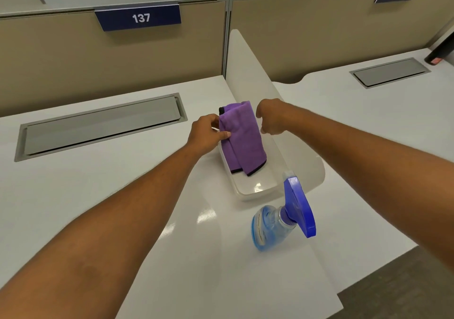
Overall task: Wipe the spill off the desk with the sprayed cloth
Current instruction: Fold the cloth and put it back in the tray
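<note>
A purple cloth (243,137) with a black hem hangs folded over a clear plastic tray (248,191) on the white desk (73,196). My left hand (208,132) pinches the cloth's upper left edge between thumb and fingers. My right hand (272,117) is curled at the cloth's upper right edge, and whether it grips the cloth is hidden. A clear spray bottle (272,228) with a blue trigger head stands on the desk just in front of the tray. No spill shows on the desk surface.
A translucent white divider panel (248,68) runs between desks right of the tray. A grey cable hatch (103,127) sits in the desk at left, another (390,73) on the neighbouring desk. Beige partitions with signs 137 (140,18) and 138 stand behind.
</note>
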`<state>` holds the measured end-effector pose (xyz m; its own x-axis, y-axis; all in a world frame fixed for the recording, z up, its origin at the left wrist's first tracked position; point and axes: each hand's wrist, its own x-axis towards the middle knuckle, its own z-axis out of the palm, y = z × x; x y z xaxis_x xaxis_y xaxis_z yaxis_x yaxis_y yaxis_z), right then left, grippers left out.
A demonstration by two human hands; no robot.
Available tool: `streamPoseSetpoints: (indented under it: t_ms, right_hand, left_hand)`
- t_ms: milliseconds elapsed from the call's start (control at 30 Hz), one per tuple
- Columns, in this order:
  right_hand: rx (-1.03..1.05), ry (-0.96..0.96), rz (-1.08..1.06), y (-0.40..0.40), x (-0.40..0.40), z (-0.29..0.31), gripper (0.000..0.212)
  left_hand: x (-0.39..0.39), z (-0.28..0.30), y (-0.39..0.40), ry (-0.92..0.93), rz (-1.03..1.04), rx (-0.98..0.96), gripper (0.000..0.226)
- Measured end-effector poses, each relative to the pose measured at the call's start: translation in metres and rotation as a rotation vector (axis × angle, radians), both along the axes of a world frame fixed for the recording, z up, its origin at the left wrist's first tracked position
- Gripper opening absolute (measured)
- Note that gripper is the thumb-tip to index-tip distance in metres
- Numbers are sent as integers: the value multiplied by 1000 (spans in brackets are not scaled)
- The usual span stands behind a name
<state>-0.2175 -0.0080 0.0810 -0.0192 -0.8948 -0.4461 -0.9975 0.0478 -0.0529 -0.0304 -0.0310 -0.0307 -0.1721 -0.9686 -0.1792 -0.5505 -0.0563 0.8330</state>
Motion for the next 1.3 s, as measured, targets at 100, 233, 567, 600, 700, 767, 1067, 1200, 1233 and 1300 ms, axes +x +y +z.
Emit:
streamPoseSetpoints:
  t_ms: [100,233,567,600,700,767,1067,1200,1233,1300]
  right_hand:
    - [80,-160,-60,28,-11,33,26]
    - [17,-367,-172,97,-40,69,17]
    - [130,-764,-271,258,-41,-10,97]
    - [116,-795,-270,259,-35,-25,103]
    - [3,-894,-309,256,-22,-58,103]
    - [-34,-939,-323,253,-19,-71,100]
    - [-198,-795,-369,254,-2,-40,76]
    - [-460,-786,-406,259,10,4,102]
    - [-536,-800,-427,257,14,15,104]
    - [-684,-853,-466,247,20,32,98]
  left_hand:
    - [2,1,2,24,-6,5,45]
    - [1,3,6,41,-3,15,48]
    - [18,-3,19,221,4,156,79]
    - [19,-5,23,225,21,167,78]
    - [22,-17,34,289,81,250,59]
    - [24,-24,41,362,114,330,50]
    - [17,-30,55,529,193,411,57]
    - [16,-29,58,532,191,414,60]
    - [16,-29,58,532,192,415,61]
    - [16,-28,59,529,194,417,62]
